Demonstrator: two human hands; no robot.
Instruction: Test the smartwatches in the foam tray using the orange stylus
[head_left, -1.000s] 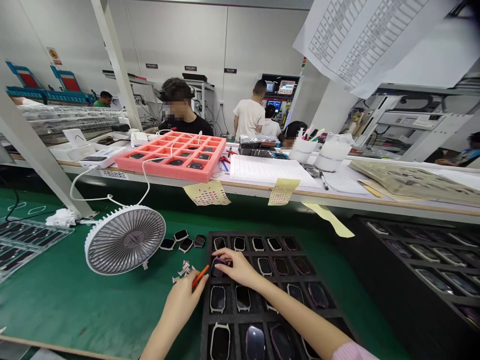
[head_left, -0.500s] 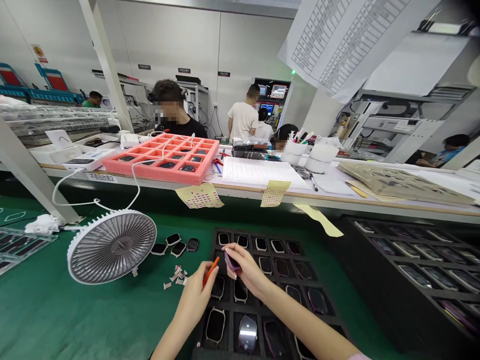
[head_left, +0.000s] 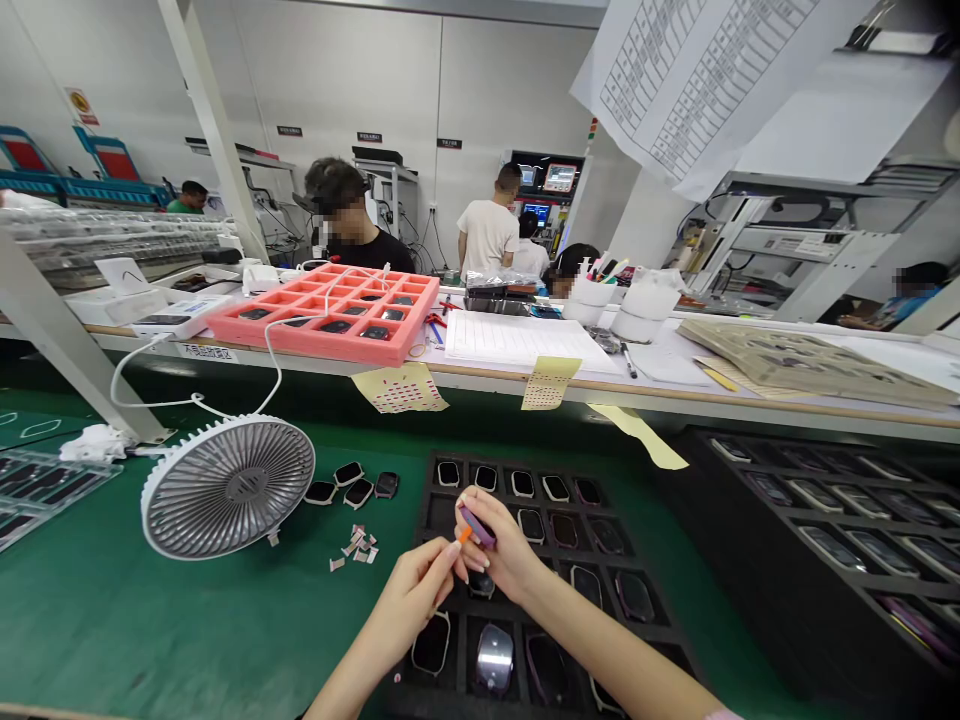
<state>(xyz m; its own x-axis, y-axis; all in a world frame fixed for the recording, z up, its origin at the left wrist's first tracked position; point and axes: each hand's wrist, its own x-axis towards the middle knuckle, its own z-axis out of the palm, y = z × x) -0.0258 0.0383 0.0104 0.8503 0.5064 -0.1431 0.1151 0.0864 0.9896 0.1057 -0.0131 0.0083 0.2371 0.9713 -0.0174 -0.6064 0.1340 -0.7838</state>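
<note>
From the head camera: the right hand [head_left: 504, 558] pinches a purple watch body [head_left: 478, 526] over the black foam tray [head_left: 429, 472] at the desk's near edge. The left hand [head_left: 415, 592] is closed on an orange stick [head_left: 465, 536], its tip at the watch. Most tray pockets hold one watch body each. The pink tray [head_left: 300, 346] on the back shelf holds several.

Right hand [head_left: 501, 553] pinching purple watch case [head_left: 477, 525] over black tray [head_left: 450, 640], left hand [head_left: 411, 592] touching orange tool [head_left: 465, 535], fan [head_left: 228, 486] at nine o'clock
</note>
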